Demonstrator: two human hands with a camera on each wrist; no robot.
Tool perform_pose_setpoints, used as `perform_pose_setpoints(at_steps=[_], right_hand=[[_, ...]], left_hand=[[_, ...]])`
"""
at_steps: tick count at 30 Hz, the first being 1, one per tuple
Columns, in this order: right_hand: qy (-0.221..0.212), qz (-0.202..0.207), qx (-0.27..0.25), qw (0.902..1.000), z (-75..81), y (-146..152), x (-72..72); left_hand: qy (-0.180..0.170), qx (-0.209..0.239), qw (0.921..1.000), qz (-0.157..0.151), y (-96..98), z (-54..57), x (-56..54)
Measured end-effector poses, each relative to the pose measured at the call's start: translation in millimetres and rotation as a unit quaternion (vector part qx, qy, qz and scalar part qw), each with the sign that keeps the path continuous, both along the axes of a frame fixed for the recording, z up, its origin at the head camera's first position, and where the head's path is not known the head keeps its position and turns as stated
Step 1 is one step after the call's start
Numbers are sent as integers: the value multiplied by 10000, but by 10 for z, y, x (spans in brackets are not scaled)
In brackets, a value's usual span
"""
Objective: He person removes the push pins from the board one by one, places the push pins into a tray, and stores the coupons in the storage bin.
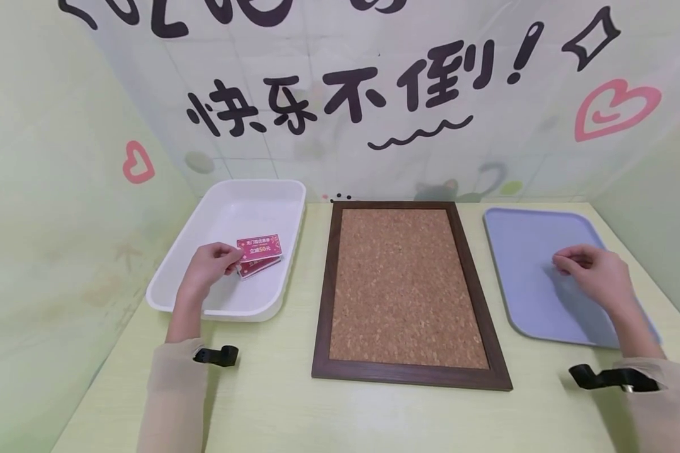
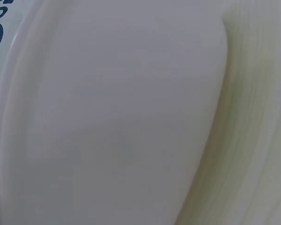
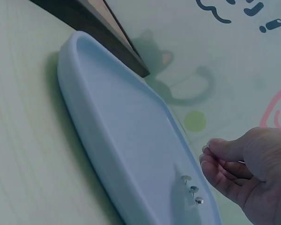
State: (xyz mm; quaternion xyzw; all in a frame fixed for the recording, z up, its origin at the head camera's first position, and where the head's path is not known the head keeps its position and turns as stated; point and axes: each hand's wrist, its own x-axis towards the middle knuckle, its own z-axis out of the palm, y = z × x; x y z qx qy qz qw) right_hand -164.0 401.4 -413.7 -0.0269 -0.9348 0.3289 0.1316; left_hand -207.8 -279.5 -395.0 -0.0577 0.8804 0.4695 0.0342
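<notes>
My left hand (image 1: 208, 265) pinches a pink-red coupon card (image 1: 259, 248) by its left end, over the white basin (image 1: 296, 214). A second, darker red coupon card (image 1: 263, 268) shows partly below it; whether it is held too I cannot tell. In the left wrist view only the basin's inside (image 2: 126, 103) shows plainly. My right hand (image 1: 597, 275) is above the blue tray (image 1: 521, 251), thumb and fingertips drawn together. Nothing shows between them, though something small could be hidden. In the right wrist view several thumbtacks (image 3: 194, 189) appear over the tray, just left of the fingers.
A cork board (image 1: 402, 289) with a dark brown frame lies between basin and tray on the pale yellow-green table (image 1: 272, 402). A printed backdrop (image 1: 328, 170) with dark lettering rises right behind all three.
</notes>
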Motion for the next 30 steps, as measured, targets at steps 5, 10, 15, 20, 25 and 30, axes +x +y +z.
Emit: perform_pose_setpoints(at_steps=[5, 10, 15, 20, 25, 30], right_hand=[[-276, -147, 246, 9992, -40, 142, 89], [-452, -199, 320, 9983, -82, 204, 127], [-585, -286, 352, 9973, -120, 238, 134], [-601, -357, 218, 9973, -144, 259, 119], [-608, -393, 177, 9972, -159, 264, 108], [-672, -436, 164, 9967, -175, 264, 119]], left_hand=[[-214, -43, 9997, 52, -57, -37, -13], [-409, -3, 9991, 111, -64, -63, -34], [-634, -113, 9977, 202, -55, -82, -38], [-784, -281, 9962, 272, -60, -104, -37], [-873, -385, 9951, 279, -72, -121, -48], [-932, -412, 9946, 215, -90, -147, -57]])
